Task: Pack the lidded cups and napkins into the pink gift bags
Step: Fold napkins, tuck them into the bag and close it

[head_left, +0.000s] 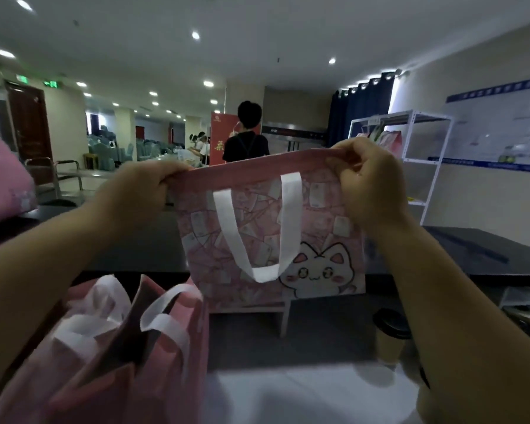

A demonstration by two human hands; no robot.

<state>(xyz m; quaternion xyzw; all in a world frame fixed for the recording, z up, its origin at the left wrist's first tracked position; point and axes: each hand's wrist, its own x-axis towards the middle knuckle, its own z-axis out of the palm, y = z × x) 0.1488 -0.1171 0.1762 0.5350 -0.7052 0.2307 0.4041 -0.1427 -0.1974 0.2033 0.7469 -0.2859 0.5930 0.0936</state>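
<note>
**Pink bag held up by both top corners**

Both hands are up at the rim. The left hand point(141, 191) curls its fingers over the left top corner of the pink gift bag point(257, 209), and the right hand point(367, 185) pinches the right top corner, so the top edge runs taut and nearly level between them. The bag hangs flat, facing the camera, with its white handle point(257, 234) drooping in a loop down the front and a cat print point(318, 270) at the lower right. Its bottom edge sits low over the dark table point(471, 255); whether it touches, I cannot tell.

Near left, more pink bags point(120, 362) crowd close under the left forearm, their white handles standing up, just beside the held bag's lower left corner. Near right, a lidded cup point(389, 335) stands upright beside the right forearm. Between those two lies an open strip of tabletop, running into a pale surface point(288, 393) at the near edge.

Farther off, a white shelf rack point(423, 154) stands right, and a person in black point(247, 139) stands behind the bag's rim.
</note>
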